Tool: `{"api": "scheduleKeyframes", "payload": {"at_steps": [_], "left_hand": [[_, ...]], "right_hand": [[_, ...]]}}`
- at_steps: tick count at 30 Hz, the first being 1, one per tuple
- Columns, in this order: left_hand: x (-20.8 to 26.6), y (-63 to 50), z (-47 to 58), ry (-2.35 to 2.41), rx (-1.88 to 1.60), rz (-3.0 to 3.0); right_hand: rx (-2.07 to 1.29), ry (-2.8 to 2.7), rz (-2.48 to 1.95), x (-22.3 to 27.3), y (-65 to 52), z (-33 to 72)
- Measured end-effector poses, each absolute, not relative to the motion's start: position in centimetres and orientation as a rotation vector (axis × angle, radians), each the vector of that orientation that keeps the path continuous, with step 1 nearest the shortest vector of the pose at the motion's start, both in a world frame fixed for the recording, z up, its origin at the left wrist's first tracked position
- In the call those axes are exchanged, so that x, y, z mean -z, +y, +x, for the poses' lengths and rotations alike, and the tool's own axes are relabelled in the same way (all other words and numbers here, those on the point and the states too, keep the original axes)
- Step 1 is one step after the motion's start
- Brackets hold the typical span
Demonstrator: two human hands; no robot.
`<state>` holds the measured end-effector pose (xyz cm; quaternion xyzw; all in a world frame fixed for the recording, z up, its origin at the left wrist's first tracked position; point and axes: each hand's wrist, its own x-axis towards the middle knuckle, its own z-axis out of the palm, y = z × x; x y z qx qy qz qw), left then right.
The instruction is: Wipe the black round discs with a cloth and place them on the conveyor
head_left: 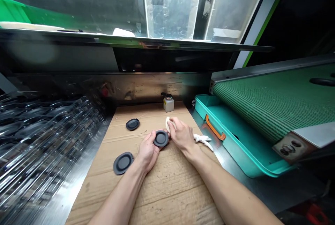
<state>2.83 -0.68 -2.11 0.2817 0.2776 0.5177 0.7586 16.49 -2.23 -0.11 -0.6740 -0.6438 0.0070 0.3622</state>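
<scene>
Head view: nearest on the cardboard (172,197), a larger black disc (123,163) lies flat beside the left forearm. Just past it, the left hand (148,153) grasps a smaller black disc (161,138) by its edge, thumb on the rim; a loosened thumb could let it drop. The right hand (181,135) pinches a pale pad (168,124) just beside that disc; pressing off-centre might twist the disc free. Farther off, another black disc (132,124) lies apart, and a small bottle (169,104) stands upright, where a careless knuckle could tip it.
</scene>
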Motion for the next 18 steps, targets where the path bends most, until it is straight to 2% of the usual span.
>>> {"api": "scheduleKeyframes", "payload": {"at_steps": [5,15,18], "left_hand": [[2.1,-0.5,2.9,0.584,-1.112,0.642],[2.1,-0.2,2.5,0.644,-1.171,0.540],[2.0,-0.3,2.6,0.625,-1.141,0.541]], "right_hand": [[-0.235,-1.628,-1.756,0.3,-2.7,16.2],[-0.096,-1.634,-2.083,0.5,-3.5,13.6],[-0.055,-1.751,-2.002,0.5,-3.8,12.9]]}}
